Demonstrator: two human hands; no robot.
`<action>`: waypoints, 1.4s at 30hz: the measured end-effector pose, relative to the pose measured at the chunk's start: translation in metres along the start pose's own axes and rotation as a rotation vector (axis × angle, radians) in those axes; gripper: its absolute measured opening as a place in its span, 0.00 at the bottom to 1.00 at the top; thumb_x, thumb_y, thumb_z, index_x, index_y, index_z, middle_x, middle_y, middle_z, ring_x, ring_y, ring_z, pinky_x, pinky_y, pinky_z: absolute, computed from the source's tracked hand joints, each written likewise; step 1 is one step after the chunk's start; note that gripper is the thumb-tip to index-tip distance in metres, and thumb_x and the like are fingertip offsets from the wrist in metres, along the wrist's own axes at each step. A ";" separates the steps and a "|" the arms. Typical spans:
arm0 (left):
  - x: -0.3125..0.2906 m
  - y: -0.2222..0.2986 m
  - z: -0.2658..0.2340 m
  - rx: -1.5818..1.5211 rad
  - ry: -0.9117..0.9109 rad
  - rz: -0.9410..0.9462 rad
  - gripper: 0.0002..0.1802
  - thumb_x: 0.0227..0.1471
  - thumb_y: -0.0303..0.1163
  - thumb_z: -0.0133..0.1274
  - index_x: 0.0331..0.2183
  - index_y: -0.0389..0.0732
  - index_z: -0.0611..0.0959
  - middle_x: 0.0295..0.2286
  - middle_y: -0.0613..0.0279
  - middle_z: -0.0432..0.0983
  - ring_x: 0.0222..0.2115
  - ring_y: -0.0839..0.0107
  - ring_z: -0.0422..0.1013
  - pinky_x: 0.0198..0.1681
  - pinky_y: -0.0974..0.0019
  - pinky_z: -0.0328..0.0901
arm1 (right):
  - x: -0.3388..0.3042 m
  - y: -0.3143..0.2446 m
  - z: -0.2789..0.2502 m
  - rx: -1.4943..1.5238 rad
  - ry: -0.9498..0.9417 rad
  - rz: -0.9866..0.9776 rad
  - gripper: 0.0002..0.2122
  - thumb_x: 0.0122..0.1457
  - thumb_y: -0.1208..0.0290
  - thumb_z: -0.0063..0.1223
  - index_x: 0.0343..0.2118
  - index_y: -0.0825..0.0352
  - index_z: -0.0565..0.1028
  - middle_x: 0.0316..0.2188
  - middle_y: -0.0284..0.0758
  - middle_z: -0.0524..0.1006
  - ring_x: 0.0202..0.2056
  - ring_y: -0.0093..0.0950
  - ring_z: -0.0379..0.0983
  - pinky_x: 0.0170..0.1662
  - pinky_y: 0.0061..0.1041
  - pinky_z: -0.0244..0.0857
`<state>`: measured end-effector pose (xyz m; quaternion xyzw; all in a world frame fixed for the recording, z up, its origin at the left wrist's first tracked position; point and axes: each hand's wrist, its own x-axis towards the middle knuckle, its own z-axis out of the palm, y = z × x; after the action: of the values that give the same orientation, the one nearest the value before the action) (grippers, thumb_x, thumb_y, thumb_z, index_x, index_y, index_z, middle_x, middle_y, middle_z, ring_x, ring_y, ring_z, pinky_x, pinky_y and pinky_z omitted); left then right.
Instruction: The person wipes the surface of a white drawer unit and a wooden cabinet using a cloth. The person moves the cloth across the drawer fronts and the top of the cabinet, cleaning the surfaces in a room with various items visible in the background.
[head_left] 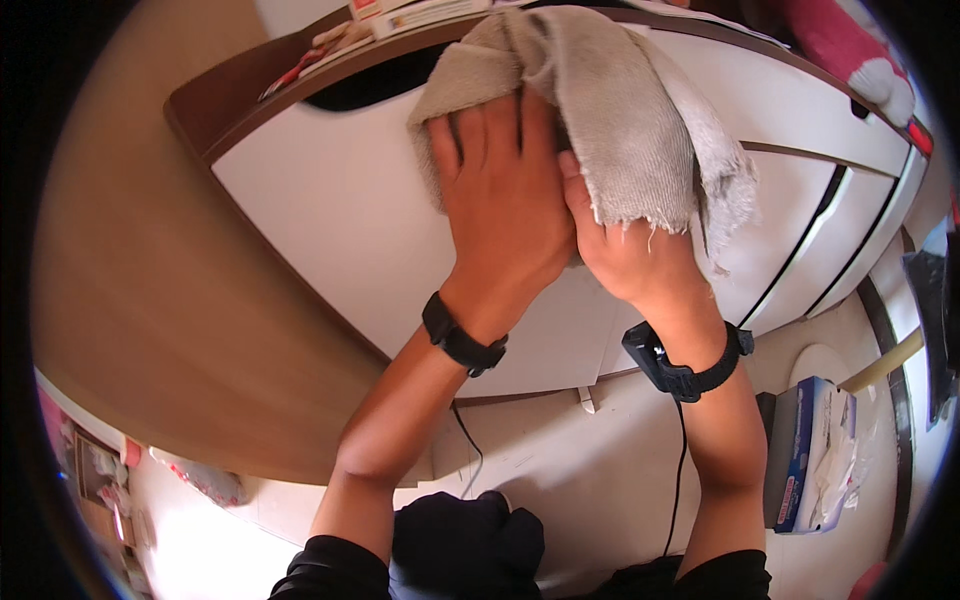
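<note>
A beige towel-like cloth (640,130) with a frayed edge hangs bunched against the front of a white cabinet (340,210). My left hand (510,200) presses into it, fingers long and slightly parted, their tips tucked beneath a fold. Right beside it is my right hand (640,255), its thumb near the left hand's edge. The cloth drapes over the right hand's fingers and hides them. Both hands have hold of the cloth. A black band (462,335) circles the left wrist, and a black strapped device (685,365) sits on the right one.
Small packages (420,15) and other items lie along the cabinet top, with a pink-and-white plush item (865,60) at its right end. A brown panel (200,300) curves along the left. A blue-and-white box (815,455) stands at lower right. A cable (682,480) hangs from the right wrist device.
</note>
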<state>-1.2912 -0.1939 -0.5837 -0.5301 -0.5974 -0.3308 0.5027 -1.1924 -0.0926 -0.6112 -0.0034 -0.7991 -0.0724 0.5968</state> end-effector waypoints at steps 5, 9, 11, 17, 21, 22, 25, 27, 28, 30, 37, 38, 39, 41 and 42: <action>-0.042 0.014 0.008 0.006 -0.274 0.025 0.31 0.50 0.38 0.54 0.51 0.27 0.70 0.47 0.39 0.66 0.49 0.41 0.60 0.57 0.38 0.48 | -0.033 -0.015 -0.018 0.044 0.020 0.164 0.17 0.56 0.66 0.56 0.49 0.64 0.77 0.49 0.43 0.77 0.53 0.47 0.70 0.59 0.48 0.59; -0.093 -0.004 -0.002 0.006 -0.241 0.050 0.24 0.47 0.37 0.56 0.44 0.32 0.78 0.46 0.44 0.69 0.51 0.44 0.62 0.60 0.36 0.48 | -0.064 -0.038 -0.016 0.151 -0.225 0.124 0.19 0.54 0.67 0.57 0.50 0.62 0.77 0.50 0.42 0.76 0.53 0.47 0.69 0.57 0.50 0.62; -0.102 -0.028 -0.019 0.079 -0.322 -0.031 0.25 0.47 0.37 0.56 0.45 0.31 0.77 0.47 0.42 0.69 0.51 0.44 0.62 0.60 0.37 0.49 | -0.054 -0.047 -0.010 0.139 -0.299 0.044 0.18 0.54 0.70 0.57 0.49 0.59 0.78 0.50 0.37 0.77 0.51 0.42 0.71 0.54 0.47 0.64; -0.104 -0.098 -0.087 0.025 -0.158 -0.479 0.31 0.54 0.41 0.55 0.54 0.33 0.69 0.52 0.41 0.64 0.55 0.48 0.60 0.61 0.42 0.51 | -0.001 -0.130 0.080 0.694 -0.881 0.271 0.14 0.60 0.65 0.45 0.47 0.57 0.77 0.42 0.37 0.80 0.45 0.42 0.75 0.46 0.37 0.72; -0.177 -0.111 -0.082 -0.183 -0.047 -0.722 0.35 0.55 0.44 0.54 0.57 0.35 0.66 0.55 0.41 0.61 0.57 0.48 0.58 0.62 0.43 0.50 | -0.022 -0.170 0.085 0.998 -0.908 0.188 0.15 0.63 0.62 0.44 0.50 0.55 0.76 0.46 0.38 0.78 0.47 0.42 0.74 0.48 0.35 0.71; -0.197 -0.108 -0.075 -0.254 -0.043 -0.781 0.36 0.55 0.45 0.54 0.58 0.36 0.65 0.56 0.41 0.60 0.58 0.48 0.57 0.62 0.44 0.50 | -0.049 -0.167 0.095 1.126 -0.849 0.258 0.16 0.63 0.61 0.44 0.51 0.54 0.76 0.48 0.38 0.77 0.48 0.42 0.74 0.48 0.36 0.71; -0.245 -0.098 -0.073 -0.492 -0.041 -0.936 0.38 0.56 0.48 0.53 0.60 0.37 0.62 0.58 0.42 0.58 0.59 0.48 0.56 0.62 0.45 0.49 | -0.096 -0.150 0.100 1.171 -0.757 0.317 0.16 0.62 0.60 0.46 0.52 0.53 0.76 0.49 0.38 0.77 0.49 0.42 0.74 0.50 0.37 0.70; -0.255 -0.093 -0.073 -0.740 -0.013 -0.989 0.40 0.56 0.49 0.53 0.62 0.38 0.61 0.60 0.42 0.56 0.60 0.48 0.54 0.63 0.46 0.49 | -0.093 -0.131 0.087 0.936 -0.703 0.235 0.16 0.62 0.60 0.47 0.52 0.54 0.76 0.49 0.38 0.77 0.49 0.42 0.74 0.50 0.38 0.70; -0.241 -0.091 -0.069 -0.868 0.003 -0.972 0.41 0.56 0.50 0.52 0.63 0.38 0.60 0.60 0.42 0.55 0.61 0.48 0.54 0.63 0.47 0.49 | -0.088 -0.121 0.080 0.815 -0.654 0.186 0.16 0.62 0.60 0.47 0.52 0.54 0.76 0.49 0.38 0.77 0.50 0.42 0.74 0.50 0.38 0.70; -0.185 -0.079 -0.066 -0.497 -0.153 -0.673 0.44 0.55 0.51 0.54 0.64 0.38 0.59 0.61 0.40 0.54 0.62 0.47 0.52 0.64 0.46 0.46 | -0.081 -0.103 0.068 0.593 -0.567 0.113 0.17 0.61 0.60 0.49 0.52 0.55 0.76 0.49 0.38 0.77 0.50 0.42 0.74 0.51 0.38 0.69; -0.139 -0.121 -0.066 0.056 -0.254 -0.337 0.43 0.49 0.49 0.58 0.60 0.37 0.63 0.57 0.38 0.57 0.59 0.42 0.52 0.62 0.39 0.42 | -0.044 -0.115 0.104 0.465 -0.494 0.128 0.18 0.59 0.61 0.53 0.52 0.57 0.76 0.49 0.39 0.77 0.50 0.42 0.73 0.52 0.39 0.68; -0.138 -0.126 -0.059 0.011 -0.213 -0.391 0.43 0.49 0.49 0.58 0.60 0.37 0.64 0.57 0.38 0.57 0.59 0.42 0.52 0.62 0.39 0.42 | -0.040 -0.115 0.106 0.470 -0.583 0.161 0.18 0.59 0.61 0.53 0.52 0.57 0.76 0.49 0.39 0.77 0.51 0.42 0.73 0.53 0.39 0.68; -0.148 -0.135 -0.074 0.041 -0.205 -0.436 0.43 0.49 0.49 0.58 0.60 0.37 0.64 0.57 0.38 0.57 0.59 0.42 0.52 0.62 0.39 0.42 | -0.036 -0.128 0.114 0.577 -0.652 0.204 0.18 0.58 0.61 0.54 0.52 0.58 0.76 0.49 0.39 0.77 0.51 0.42 0.73 0.53 0.39 0.67; -0.186 -0.152 -0.089 0.049 -0.189 -0.548 0.43 0.49 0.49 0.58 0.60 0.37 0.65 0.57 0.38 0.58 0.59 0.42 0.53 0.62 0.38 0.42 | -0.044 -0.149 0.125 0.754 -0.779 0.255 0.19 0.58 0.61 0.55 0.52 0.58 0.76 0.50 0.39 0.77 0.51 0.43 0.73 0.53 0.40 0.67; -0.212 -0.157 -0.093 0.046 -0.197 -0.596 0.42 0.49 0.49 0.58 0.60 0.37 0.65 0.57 0.38 0.58 0.59 0.42 0.53 0.61 0.37 0.42 | -0.059 -0.158 0.127 0.840 -0.818 0.284 0.19 0.57 0.62 0.56 0.52 0.59 0.76 0.50 0.39 0.77 0.51 0.43 0.73 0.54 0.40 0.67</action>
<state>-1.4334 -0.3782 -0.7379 -0.3494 -0.7797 -0.3970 0.3352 -1.3111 -0.2286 -0.7198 0.0985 -0.9158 0.3371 0.1949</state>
